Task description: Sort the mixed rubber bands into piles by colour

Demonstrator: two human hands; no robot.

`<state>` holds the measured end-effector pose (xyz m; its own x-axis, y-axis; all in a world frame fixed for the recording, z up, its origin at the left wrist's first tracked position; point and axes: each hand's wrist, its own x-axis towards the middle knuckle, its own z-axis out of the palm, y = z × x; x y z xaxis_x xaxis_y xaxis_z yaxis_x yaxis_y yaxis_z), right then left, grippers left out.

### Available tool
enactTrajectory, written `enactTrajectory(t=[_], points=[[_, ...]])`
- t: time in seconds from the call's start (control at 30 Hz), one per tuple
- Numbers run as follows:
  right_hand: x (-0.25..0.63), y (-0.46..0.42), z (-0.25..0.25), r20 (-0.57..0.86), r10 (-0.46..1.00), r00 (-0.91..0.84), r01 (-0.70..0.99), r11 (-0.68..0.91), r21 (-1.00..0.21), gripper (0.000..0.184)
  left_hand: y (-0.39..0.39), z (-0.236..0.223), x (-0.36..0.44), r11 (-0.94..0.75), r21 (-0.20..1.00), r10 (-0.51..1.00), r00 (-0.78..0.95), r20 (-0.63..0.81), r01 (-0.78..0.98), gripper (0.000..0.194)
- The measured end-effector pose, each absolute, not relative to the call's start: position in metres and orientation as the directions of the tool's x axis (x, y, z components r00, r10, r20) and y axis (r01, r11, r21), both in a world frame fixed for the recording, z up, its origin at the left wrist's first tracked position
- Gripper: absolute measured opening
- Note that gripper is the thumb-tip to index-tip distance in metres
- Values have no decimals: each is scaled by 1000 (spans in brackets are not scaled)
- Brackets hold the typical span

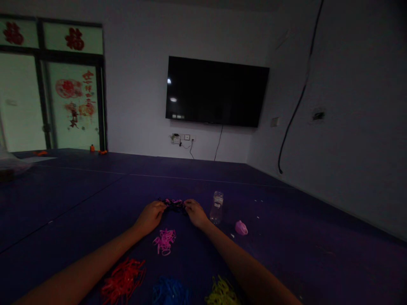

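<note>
A pile of black rubber bands (pixel 174 206) with some pink ones among them lies on the purple surface ahead of me. My left hand (pixel 151 217) is at its left edge, fingers curled together on the bands. From the right side, my right hand (pixel 196 213) pinches at the same pile with bent fingers. The dim light blurs exactly which bands are between the fingertips. Closer to me is a small heap of pink rubber bands (pixel 165 241). Nearer still lie heaps of red bands (pixel 124 280), blue bands (pixel 171 291) and yellow bands (pixel 221 291).
Right of my right hand stands a clear jar (pixel 216 207), uncapped. A pink lid-like piece (pixel 241 228) and small white scraps lie beyond it. A television (pixel 216 92) hangs on the wall, and a dark cable (pixel 297 106) dangles at right. Orange objects (pixel 102 152) sit near the door.
</note>
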<state>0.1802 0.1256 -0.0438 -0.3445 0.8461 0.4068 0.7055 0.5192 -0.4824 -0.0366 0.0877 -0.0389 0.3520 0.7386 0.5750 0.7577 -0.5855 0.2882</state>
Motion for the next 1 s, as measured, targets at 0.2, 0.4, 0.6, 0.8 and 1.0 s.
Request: enactTrajectory(t=[0.2,0.4,0.6,0.8,1.0], points=[[178,115,-35,491,800,-345,455,600,-658,30,86,-34,-38,-596,385,744,303,595,705,25],[156,84,-29,377,780,-500,210,532,-820,29,88,-29,-46,-495,615,844,173,507,614,17],[153,76,-28,290,766,-574,156,450,-879,31,89,-32,-46,-378,827,924,225,309,416,19],[158,96,-38,349,834,-427,133,439,-889,26,92,-34,-45,-253,913,946,280,164,319,22],[155,93,-38,491,692,-529,185,659,-730,17,87,-32,-45,-269,925,947,247,204,270,22]])
